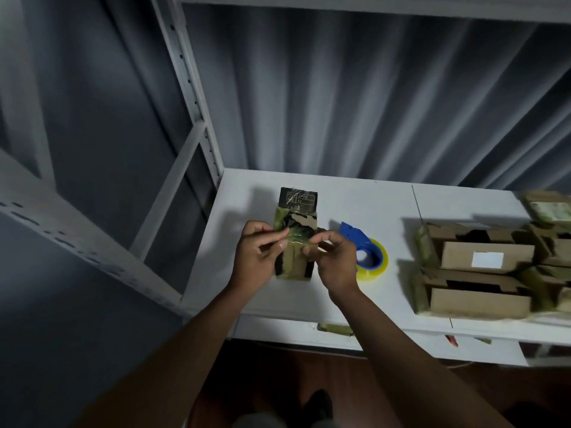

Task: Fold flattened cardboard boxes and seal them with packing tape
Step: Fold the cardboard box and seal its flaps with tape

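Note:
A small green-and-brown cardboard box (295, 225) lies on the white shelf (355, 199), with a black labelled flap at its far end. My left hand (258, 254) and my right hand (332, 257) sit over its middle. Both pinch a strip of clear tape (298, 237) stretched across the box between their fingertips. Just right of my right hand lies a blue tape dispenser (361, 242) with a yellowish tape roll (375, 271), partly hidden by that hand.
Several folded cardboard boxes (485, 257) are stacked on the right of the shelf, one with a white label. A grey metal rack upright (191, 97) rises at the left. A curtain hangs behind. Another box piece (335, 329) lies on the lower shelf.

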